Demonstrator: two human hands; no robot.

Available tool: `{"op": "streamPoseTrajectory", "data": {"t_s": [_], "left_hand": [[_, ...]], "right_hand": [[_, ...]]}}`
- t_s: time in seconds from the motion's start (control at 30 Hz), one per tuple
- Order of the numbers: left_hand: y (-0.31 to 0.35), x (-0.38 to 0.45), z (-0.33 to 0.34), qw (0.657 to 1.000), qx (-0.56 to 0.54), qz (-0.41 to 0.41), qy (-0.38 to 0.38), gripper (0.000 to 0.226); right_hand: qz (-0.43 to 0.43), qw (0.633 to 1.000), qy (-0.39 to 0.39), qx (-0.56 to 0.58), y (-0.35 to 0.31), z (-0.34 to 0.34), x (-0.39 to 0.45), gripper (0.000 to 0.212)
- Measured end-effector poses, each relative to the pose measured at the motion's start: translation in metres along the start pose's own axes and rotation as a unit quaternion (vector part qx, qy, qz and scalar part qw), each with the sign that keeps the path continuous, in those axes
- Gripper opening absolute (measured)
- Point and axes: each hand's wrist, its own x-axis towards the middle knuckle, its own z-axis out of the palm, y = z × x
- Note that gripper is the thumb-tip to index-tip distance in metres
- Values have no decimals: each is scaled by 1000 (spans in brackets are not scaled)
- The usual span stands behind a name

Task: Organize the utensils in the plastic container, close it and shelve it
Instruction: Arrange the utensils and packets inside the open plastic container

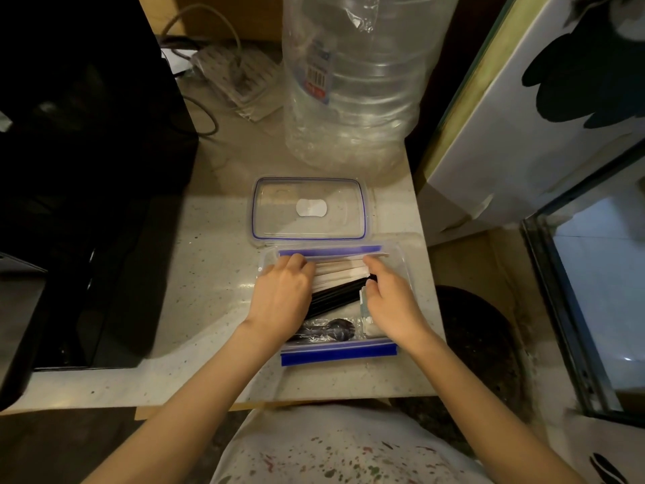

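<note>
A clear plastic container with blue clasps lies open on the counter. Inside it are paper-wrapped chopsticks, a bundle of black utensils and a wrapped black spoon. My left hand rests inside on the left ends of the wrapped chopsticks and the black bundle, fingers curled over them. My right hand grips the right ends of the same pile, fingertips on the black bundle. The clear lid with a blue seal lies flat just behind the container.
A large clear water jug stands behind the lid. A black appliance fills the left side. A power strip with cables lies at the back. A white box and a glass tank stand to the right, beyond the counter edge.
</note>
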Motion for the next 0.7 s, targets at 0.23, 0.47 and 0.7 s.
{"op": "streamPoseTrajectory", "data": {"t_s": [0.23,0.47,0.7], "left_hand": [[4,-1,-5,999,13,-17,-31,19],[4,-1,-7,999,0,-15,-45,10],[2,-2,-12,998,22,-10,-52,12]], "right_hand": [[7,991,38,-131,-4,2,3,56],[-37,952,45,-301,-8,-3,11,34],[-63,937,68,-336,-11,0,18,25]]}}
